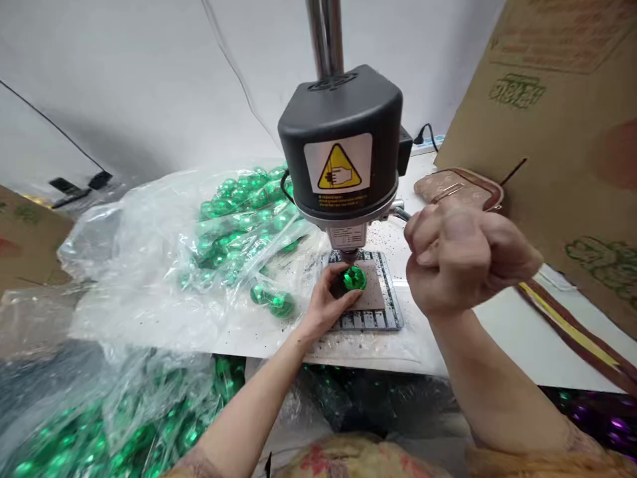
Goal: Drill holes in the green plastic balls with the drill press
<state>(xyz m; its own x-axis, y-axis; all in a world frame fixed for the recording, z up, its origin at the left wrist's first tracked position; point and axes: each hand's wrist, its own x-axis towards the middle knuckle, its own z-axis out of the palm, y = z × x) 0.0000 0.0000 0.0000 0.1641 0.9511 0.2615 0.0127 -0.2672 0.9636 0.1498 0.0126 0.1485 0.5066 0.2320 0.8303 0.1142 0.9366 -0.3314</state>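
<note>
A shiny green ball ornament [355,278] rests on a brown board on the slotted metal base [365,321], directly below the chuck of a black bench drill press [343,143]. My left hand [331,299] is closed on the ball from the left, thumb at the near side and fingers at the far side. Raised to the right of the machine, my right hand [448,259] forms a fist where the metal lever [399,211] reaches it. The lever's grip is hidden inside the fist. Whether the bit touches the ball cannot be seen.
Many green balls in clear plastic [239,212] lie left of the machine, with two loose balls [273,300] nearer. Dark shavings dot the white table [408,362]. At right are a patterned pouch [460,186] and a large cardboard box [562,133]. More bagged green balls [119,425] sit below.
</note>
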